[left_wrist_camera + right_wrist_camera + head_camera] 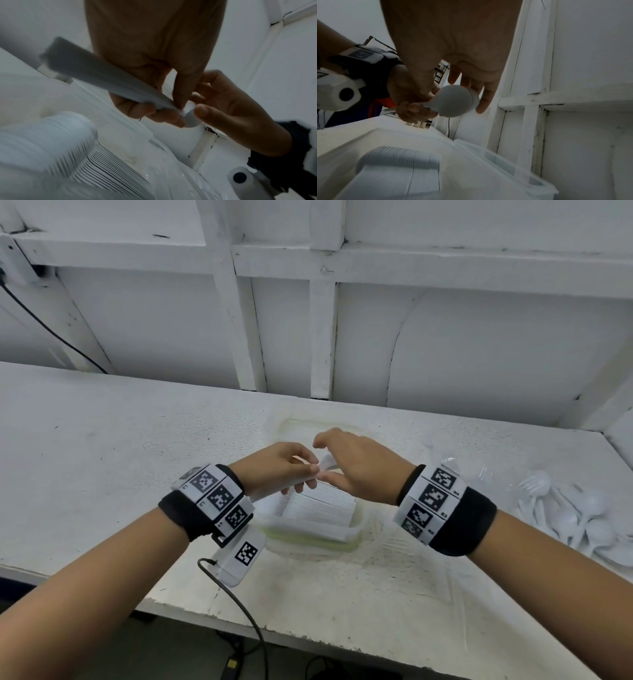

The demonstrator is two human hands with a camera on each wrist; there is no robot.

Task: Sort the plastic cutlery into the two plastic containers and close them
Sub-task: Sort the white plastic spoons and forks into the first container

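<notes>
Hands: both raised together at the centre of the head view, above the open container.
Left hand (277,465): fingers (135,109) curled round a stack of white spoons (96,73), thumb on top; handles point lower left in the head view, bowls toward the right hand.
Right hand (356,463): thumb and fingertips (482,108) loosely bent around the bowl end of the stack (453,100); the thumb seems to touch it, full contact of the other fingers cannot be told. No firm pinch visible.
Open container (356,537): clear plastic with a greenish rim, on the table directly under the hands, centre of the head view. It holds a tight row of white cutlery (318,505) packed edge to edge; type cannot be told from the head view, and the wrist views are blurred there.
Second container (308,426): faint clear outline on the table behind the hands; contents cannot be told.
Loose cutlery (568,518): pile of white spoons and forks at the right edge of the head view, on the table, well apart from the containers.
Table (102,474): white, worn surface, white panelled wall behind.
Wrists: black bands with square-patterned markers on both.
</notes>
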